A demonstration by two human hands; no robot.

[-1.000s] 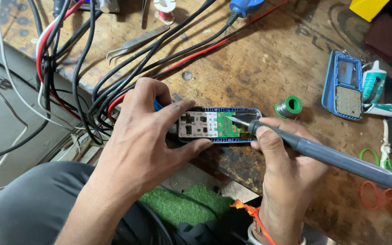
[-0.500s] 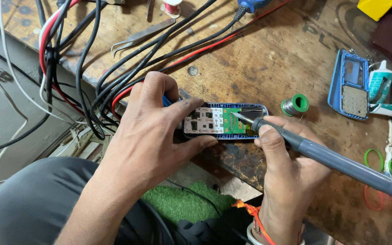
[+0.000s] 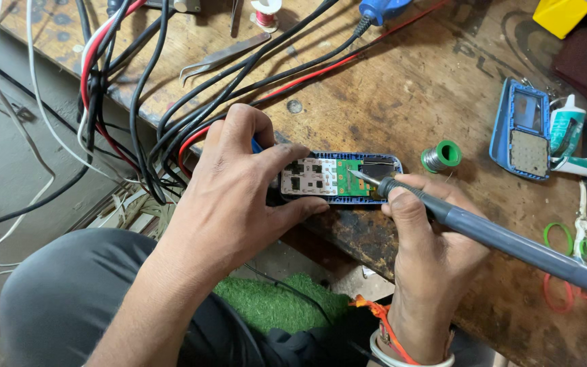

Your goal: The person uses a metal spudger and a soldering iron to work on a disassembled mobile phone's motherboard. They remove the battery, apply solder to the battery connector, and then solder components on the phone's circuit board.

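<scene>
The left hand (image 3: 229, 197) pinches an opened blue phone (image 3: 340, 178) lying with its long axis three-to-nine at the bench edge (image 3: 348, 234) — while the right hand (image 3: 429, 248) wraps a grey soldering iron (image 3: 504, 239), tip pointing ten o'clock onto the green board (image 3: 356, 182).

The setting is a small electronics repair workshop. The work surface is a worn, stained wooden bench (image 3: 388, 88) marked with burns and scratches. A bundle of black, red and white cables (image 3: 137, 115) runs across its left side. Repair tools and supplies lie on it: metal tweezers (image 3: 222, 58), a spool of solder wire (image 3: 441, 156), a tube of adhesive or paste (image 3: 565, 136), and coloured rubber bands (image 3: 572, 265). A grey soldering iron (image 3: 497, 234) is in use over an opened phone with exposed circuit board (image 3: 338, 178), and a detached blue phone shell (image 3: 521, 129) lies nearby.
</scene>
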